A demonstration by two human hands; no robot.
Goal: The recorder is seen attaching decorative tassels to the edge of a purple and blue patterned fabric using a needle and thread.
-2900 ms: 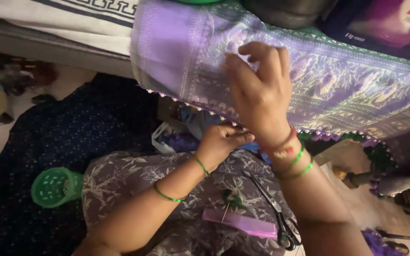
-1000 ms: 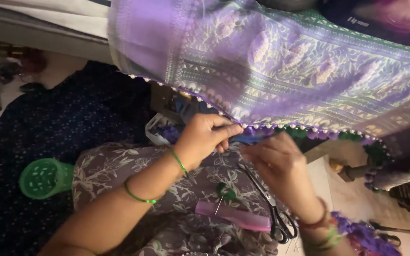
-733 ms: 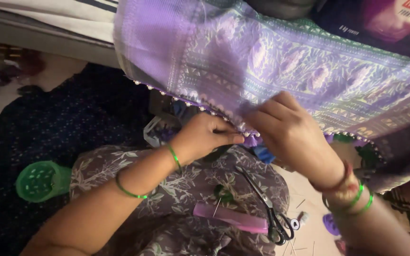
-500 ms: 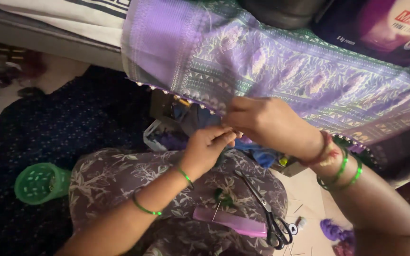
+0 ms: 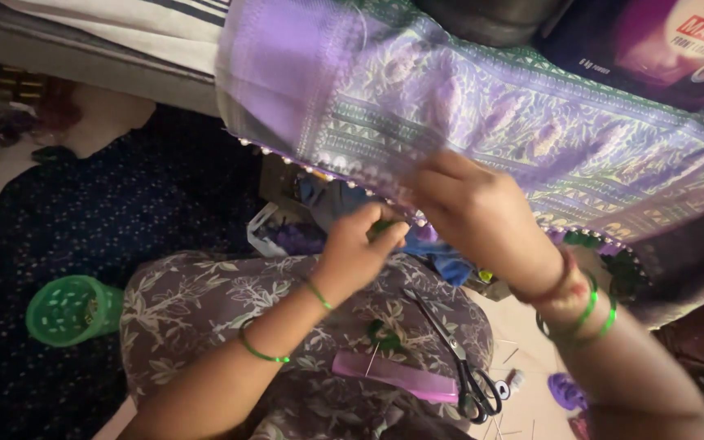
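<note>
A lilac woven cloth (image 5: 482,122) with a green patterned border and a beaded lower edge hangs across the top of the view. My right hand (image 5: 470,208) grips its lower edge from the front. Just below that edge, my left hand (image 5: 360,244) is pinched shut on something small and green; what it is stays unclear. Both wrists wear green bangles. On my lap, covered in grey floral fabric (image 5: 230,310), lie black-handled scissors (image 5: 462,367), a pink comb (image 5: 393,376) and a bit of green thread (image 5: 385,334).
A green perforated plastic cup (image 5: 71,308) stands at the left on dark blue dotted fabric (image 5: 116,220). A small box of mixed items (image 5: 287,236) sits under the cloth edge. A purple printed carton (image 5: 662,41) lies top right. Small purple bits (image 5: 568,391) lie on the floor.
My right hand went down toward my lap, then rose again to the cloth's beaded edge. My left hand has stayed pinched just below that edge throughout.
</note>
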